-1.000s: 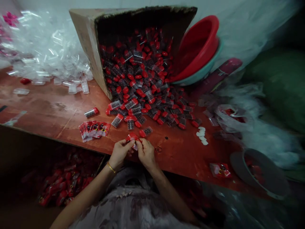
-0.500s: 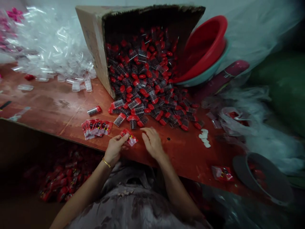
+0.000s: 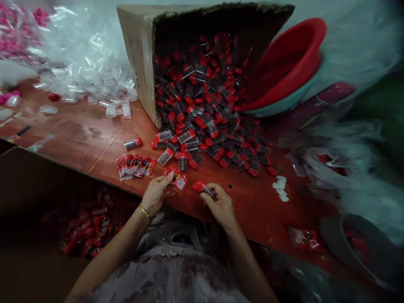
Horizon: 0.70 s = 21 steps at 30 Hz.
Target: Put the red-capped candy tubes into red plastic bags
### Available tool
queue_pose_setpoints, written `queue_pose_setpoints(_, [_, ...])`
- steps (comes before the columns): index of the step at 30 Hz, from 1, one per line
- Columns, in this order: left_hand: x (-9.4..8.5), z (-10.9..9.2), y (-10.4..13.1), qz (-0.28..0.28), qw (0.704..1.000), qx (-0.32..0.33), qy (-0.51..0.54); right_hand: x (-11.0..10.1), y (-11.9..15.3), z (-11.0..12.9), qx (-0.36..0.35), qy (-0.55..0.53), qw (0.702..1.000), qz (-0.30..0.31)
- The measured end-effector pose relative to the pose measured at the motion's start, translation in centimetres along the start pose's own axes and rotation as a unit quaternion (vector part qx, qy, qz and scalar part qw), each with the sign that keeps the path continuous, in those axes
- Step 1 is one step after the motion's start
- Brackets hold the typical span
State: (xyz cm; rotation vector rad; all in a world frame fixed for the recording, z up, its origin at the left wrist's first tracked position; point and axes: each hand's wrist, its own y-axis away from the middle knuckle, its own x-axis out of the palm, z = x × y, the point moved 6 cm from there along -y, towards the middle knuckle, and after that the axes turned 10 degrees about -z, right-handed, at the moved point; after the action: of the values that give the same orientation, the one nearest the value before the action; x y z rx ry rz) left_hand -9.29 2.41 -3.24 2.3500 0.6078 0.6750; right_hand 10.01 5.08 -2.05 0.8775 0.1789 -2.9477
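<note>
My left hand (image 3: pixel 155 193) pinches a small red printed label sleeve (image 3: pixel 177 178) between thumb and fingers, low over the table's front edge. Opposite it, my right hand (image 3: pixel 220 205) is closed on a small clear bottle with a red cap (image 3: pixel 204 189); the capped end points left, toward the sleeve. The two things are apart. Left of my left hand lies a fanned stack of the same red sleeves (image 3: pixel 134 166). Just beyond my hands, several red-capped bottles (image 3: pixel 166 156) lie loose at the front of a big heap (image 3: pixel 202 122).
A cardboard box (image 3: pixel 139 63) lies on its side, spilling the heap onto the red-brown table (image 3: pixel 91 139). Clear plastic cups (image 3: pixel 85 71) are piled at left. Stacked basins (image 3: pixel 293 63) lean at right. White pieces (image 3: pixel 280 188) and a grey container (image 3: pixel 362 248) are further right.
My right hand has gone from holding nothing visible to gripping a red-capped bottle. My left hand keeps its sleeve. The view has shifted slightly, moving the scene rightward.
</note>
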Motion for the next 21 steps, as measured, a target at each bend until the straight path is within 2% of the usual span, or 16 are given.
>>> queue_pose_setpoints(3, [0.0,-0.2,0.1,-0.011,0.998,0.046,-0.028,0.8,1.6,2.2,0.038,-0.094,0.993,0.058])
queue_pose_setpoints(6, [0.1,-0.5,0.3,-0.006,0.994,0.096,-0.051,0.9,1.7,3.5,0.046,-0.115,0.990,0.061])
queue_pose_setpoints(11, [0.1,-1.4,0.7,0.001,0.984,0.162,-0.072,2.0,1.4,3.3,0.076,-0.147,0.980,0.108])
queue_pose_setpoints(16, [0.0,-2.0,0.8,0.015,0.975,0.197,-0.099,2.3,1.5,3.0,0.103,-0.161,0.976,0.107])
queue_pose_setpoints(21, [0.0,-2.2,0.8,0.019,0.971,0.203,-0.123,2.5,1.5,2.9,0.095,-0.138,0.980,0.104])
